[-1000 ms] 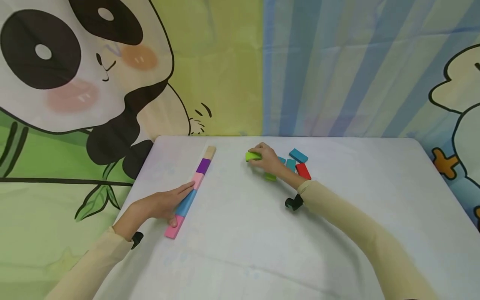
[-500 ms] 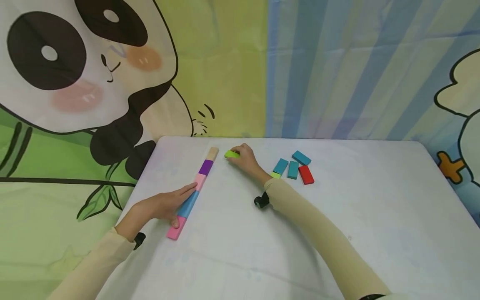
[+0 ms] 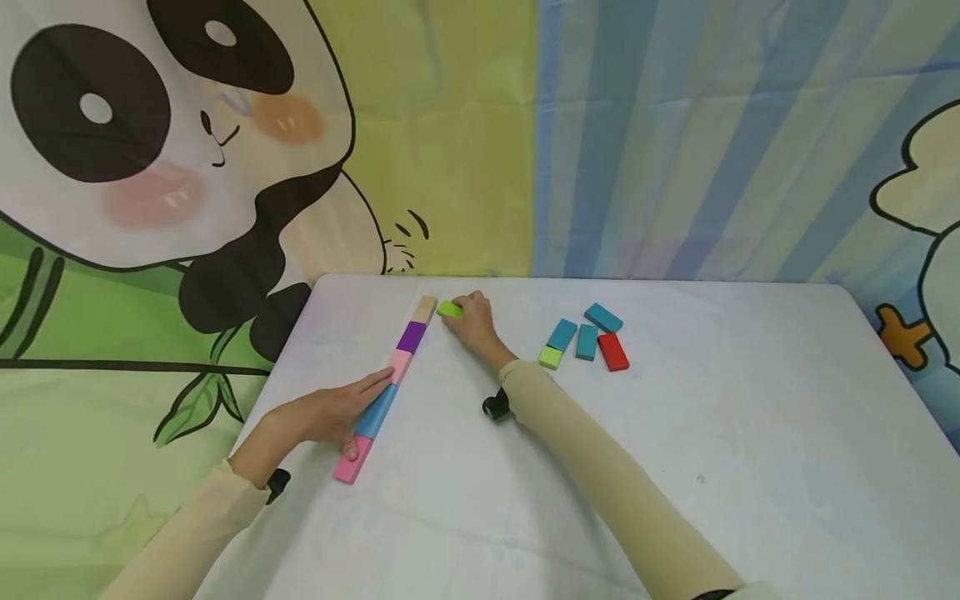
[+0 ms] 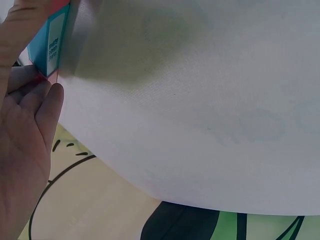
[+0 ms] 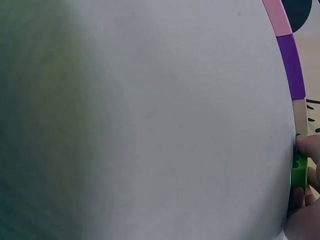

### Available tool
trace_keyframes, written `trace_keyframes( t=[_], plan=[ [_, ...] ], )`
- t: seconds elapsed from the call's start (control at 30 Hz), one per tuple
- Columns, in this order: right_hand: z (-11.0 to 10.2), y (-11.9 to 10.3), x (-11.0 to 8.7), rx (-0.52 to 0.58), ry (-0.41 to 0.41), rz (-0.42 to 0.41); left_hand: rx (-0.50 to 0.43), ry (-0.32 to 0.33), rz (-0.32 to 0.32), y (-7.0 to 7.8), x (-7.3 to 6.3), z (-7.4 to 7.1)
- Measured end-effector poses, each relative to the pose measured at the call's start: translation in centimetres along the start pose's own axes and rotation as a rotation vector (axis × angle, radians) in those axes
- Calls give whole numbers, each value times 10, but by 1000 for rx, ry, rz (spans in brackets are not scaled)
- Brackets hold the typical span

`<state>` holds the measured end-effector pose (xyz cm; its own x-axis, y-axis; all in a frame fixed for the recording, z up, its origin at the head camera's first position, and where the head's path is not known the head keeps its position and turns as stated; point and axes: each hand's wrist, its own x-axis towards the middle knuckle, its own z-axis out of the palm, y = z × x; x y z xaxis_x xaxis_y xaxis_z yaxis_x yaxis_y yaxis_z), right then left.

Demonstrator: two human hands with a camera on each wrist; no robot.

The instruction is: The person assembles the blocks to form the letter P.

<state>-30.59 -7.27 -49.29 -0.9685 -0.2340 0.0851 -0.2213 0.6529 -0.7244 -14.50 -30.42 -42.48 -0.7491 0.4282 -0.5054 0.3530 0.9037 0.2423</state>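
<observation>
A straight row of coloured wooden blocks runs along the table's left side: a pink block [image 3: 351, 465] nearest, then a blue stretch [image 3: 377, 410], another pink block [image 3: 401, 365], a purple block [image 3: 412, 337] and a beige block [image 3: 423, 309] farthest. My left hand [image 3: 322, 417] rests against the row, thumb on the nearest pink block and extended fingertips by the farther pink one. In the left wrist view, a blue side with small print [image 4: 54, 42] shows beside the fingers. My right hand [image 3: 474, 327] pinches a green block [image 3: 449, 309] close to the beige block's right side.
Right of the right hand lie loose blocks: a light green block [image 3: 550, 357], teal blocks [image 3: 587, 342] and a red block [image 3: 613, 352]. The white tabletop [image 3: 712, 467] ends at a printed curtain [image 3: 675, 150] behind.
My right hand has carried the green block leftward from the loose blocks to the far end of the row, uncovering those blocks. The left hand has stayed on the row.
</observation>
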Motion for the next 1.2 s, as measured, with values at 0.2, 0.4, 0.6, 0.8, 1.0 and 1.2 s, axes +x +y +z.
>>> trace_keyframes(
  t=[0.2,0.4,0.6,0.8,1.0,1.2],
  plan=[
    [-1,1,-4,49,-13,-13,11,10,22,1,1,0],
    [-15,7,-8,57,-63,-22,4,11,32,4,3,2],
    [-88,25,-31,-106,-183,-252,7,13,18,3,0,-2],
    [-157,97,-62,-352,-72,-293,9,13,6,-3,-7,-2],
    [-187,146,-76,-269,-48,-116,-3,15,20,-6,-9,-1],
    [-204,152,-82,-243,-116,-70,7,17,44,-3,-2,1]
  ],
)
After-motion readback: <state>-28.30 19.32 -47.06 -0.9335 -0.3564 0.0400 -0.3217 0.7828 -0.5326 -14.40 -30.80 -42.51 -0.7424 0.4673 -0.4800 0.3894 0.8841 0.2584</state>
